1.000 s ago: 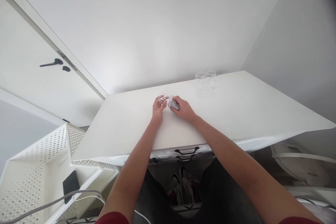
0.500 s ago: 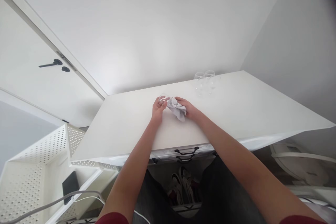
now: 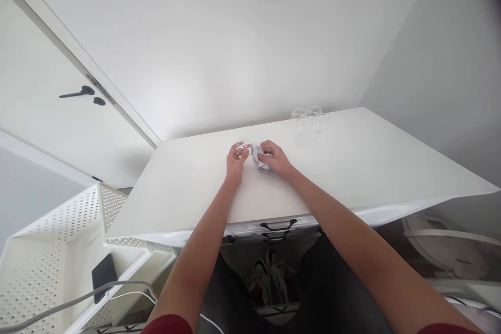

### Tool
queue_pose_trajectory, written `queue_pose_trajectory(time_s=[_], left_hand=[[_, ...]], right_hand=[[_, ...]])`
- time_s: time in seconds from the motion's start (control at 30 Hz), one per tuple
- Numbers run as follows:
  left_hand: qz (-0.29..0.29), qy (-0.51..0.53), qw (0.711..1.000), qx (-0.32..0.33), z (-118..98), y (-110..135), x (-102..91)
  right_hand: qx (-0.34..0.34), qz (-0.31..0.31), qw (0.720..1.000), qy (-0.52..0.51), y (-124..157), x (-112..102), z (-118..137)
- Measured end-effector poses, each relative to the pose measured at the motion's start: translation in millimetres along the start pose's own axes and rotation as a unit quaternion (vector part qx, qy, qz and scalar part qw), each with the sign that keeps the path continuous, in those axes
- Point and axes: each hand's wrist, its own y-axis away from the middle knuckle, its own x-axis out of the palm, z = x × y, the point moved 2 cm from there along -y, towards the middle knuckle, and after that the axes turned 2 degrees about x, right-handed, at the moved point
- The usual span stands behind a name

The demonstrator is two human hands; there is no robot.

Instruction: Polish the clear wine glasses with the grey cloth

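Note:
My left hand (image 3: 237,159) is closed around a clear wine glass (image 3: 246,147), tilted on its side above the white cabinet top (image 3: 188,182). Right beside it, my right hand (image 3: 277,158) grips a crumpled pale grey cloth (image 3: 261,159), its fingers bent over the bunched fabric. The cloth sits against the end of the glass that points to the right, so that part of the glass is hidden.
Several clear stemmed glasses (image 3: 309,120) stand grouped at the back right of the top. Black drawer handles (image 3: 278,225) jut out at the front edge. At lower left are a white perforated shelf (image 3: 43,271) and a grey cable (image 3: 78,298).
My right hand has turned and gathered the cloth into a tighter bunch; its hanging corner no longer shows. My left hand keeps the glass in nearly the same place.

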Motion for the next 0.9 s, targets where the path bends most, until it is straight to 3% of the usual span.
queue_pose_trajectory(time_s=[0.13, 0.27, 0.5, 0.67, 0.77, 0.9], left_hand=[[0.016, 0.012, 1.000, 0.013, -3.1, 2.4, 1.3], [0.042, 0.007, 0.999, 0.012, -5.8, 3.8, 2.9], [0.000, 0.020, 1.000, 0.001, -2.4, 1.3, -0.7], [-0.021, 0.017, 0.999, -0.023, -0.2, 1.1, -1.3], [-0.023, 0.016, 0.999, -0.022, -2.3, 1.8, -0.4], [0.003, 0.015, 1.000, -0.001, -5.7, 3.0, 1.2]], right_hand=[[0.092, 0.029, 0.990, -0.107, -2.2, -0.8, -5.2], [0.123, 0.024, 0.981, -0.151, -4.7, -3.6, -8.7], [0.009, 0.024, 1.000, -0.015, -2.9, -1.5, -4.6], [-0.086, -0.019, 0.987, 0.132, 1.3, 2.0, -3.0], [-0.091, -0.025, 0.985, 0.143, 2.7, 2.6, -1.7], [-0.026, -0.021, 0.997, 0.065, 0.8, 0.0, -0.8]])
